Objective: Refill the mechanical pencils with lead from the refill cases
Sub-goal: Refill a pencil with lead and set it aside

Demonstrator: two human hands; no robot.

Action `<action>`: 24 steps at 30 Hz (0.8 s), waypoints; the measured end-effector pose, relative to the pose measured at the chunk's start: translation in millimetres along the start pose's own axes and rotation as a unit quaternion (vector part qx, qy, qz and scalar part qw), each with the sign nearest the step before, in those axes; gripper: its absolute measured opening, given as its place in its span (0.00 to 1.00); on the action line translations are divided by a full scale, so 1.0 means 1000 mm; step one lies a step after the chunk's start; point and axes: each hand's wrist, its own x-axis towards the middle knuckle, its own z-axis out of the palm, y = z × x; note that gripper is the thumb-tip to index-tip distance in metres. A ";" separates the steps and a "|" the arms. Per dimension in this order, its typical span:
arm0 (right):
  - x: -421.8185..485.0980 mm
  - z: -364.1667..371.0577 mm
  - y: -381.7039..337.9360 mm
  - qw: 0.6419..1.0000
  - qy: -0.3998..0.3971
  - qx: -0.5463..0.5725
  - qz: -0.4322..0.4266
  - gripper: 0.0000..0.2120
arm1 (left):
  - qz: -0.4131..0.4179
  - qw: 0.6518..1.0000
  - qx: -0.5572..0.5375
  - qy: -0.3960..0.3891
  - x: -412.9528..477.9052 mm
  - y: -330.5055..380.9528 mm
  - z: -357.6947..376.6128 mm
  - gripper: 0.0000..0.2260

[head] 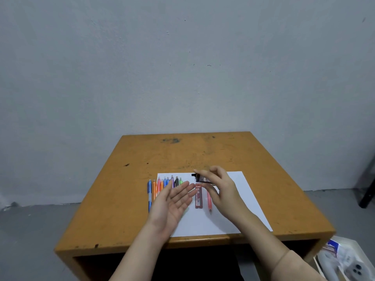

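Observation:
My right hand pinches a dark lead refill case and holds it tilted above the white paper. My left hand lies open, palm up, just left of and below the case. A red refill case marked 2B lies flat on the paper between my hands. A pink mechanical pencil lies beside it, partly under my right hand. Several coloured mechanical pencils lie in a row at the paper's left edge, partly hidden by my left hand; a blue one is farthest left.
The paper lies on a small orange-brown wooden desk standing against a grey wall. A white box with packaged items sits on the floor at the lower right. A dark object stands at the right edge.

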 end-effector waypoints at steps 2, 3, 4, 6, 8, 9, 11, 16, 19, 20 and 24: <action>-0.002 0.004 0.007 0.998 -0.021 -0.052 -0.011 0.28 | -0.014 1.000 -0.017 0.000 -0.001 0.001 0.002 0.21; -0.003 0.006 0.010 0.996 -0.029 -0.084 -0.017 0.31 | -0.016 1.000 -0.023 0.004 -0.002 0.001 0.002 0.21; -0.003 0.007 0.012 0.993 -0.033 -0.113 -0.024 0.35 | -0.016 0.999 -0.029 0.008 -0.002 0.001 0.002 0.21; -0.003 0.006 0.014 0.990 -0.029 -0.138 -0.030 0.42 | -0.013 0.999 -0.035 0.016 -0.001 0.003 0.002 0.21; -0.003 0.003 0.013 0.990 -0.015 -0.134 -0.045 0.45 | -0.011 0.999 -0.038 0.020 -0.001 0.004 0.001 0.21; -0.003 0.003 0.013 0.991 -0.012 -0.121 -0.052 0.45 | -0.011 0.999 -0.038 0.022 -0.001 0.004 0.000 0.21; -0.002 0.002 0.011 0.995 -0.010 -0.089 -0.046 0.43 | -0.012 0.999 -0.040 0.028 -0.001 0.005 -0.001 0.21; -0.003 0.002 0.013 0.974 0.004 -0.189 -0.124 0.30 | -0.013 0.998 -0.045 0.032 -0.001 0.007 -0.001 0.22; -0.001 0.003 0.014 0.965 0.028 -0.218 -0.146 0.24 | -0.017 0.998 -0.052 0.032 -0.002 0.007 0.000 0.23; -0.001 0.004 0.013 0.965 0.040 -0.212 -0.146 0.22 | -0.018 0.998 -0.056 0.033 -0.002 0.007 0.000 0.23; -0.001 0.005 0.012 0.964 0.062 -0.224 -0.129 0.23 | -0.023 0.998 -0.052 0.022 -0.004 0.008 0.002 0.23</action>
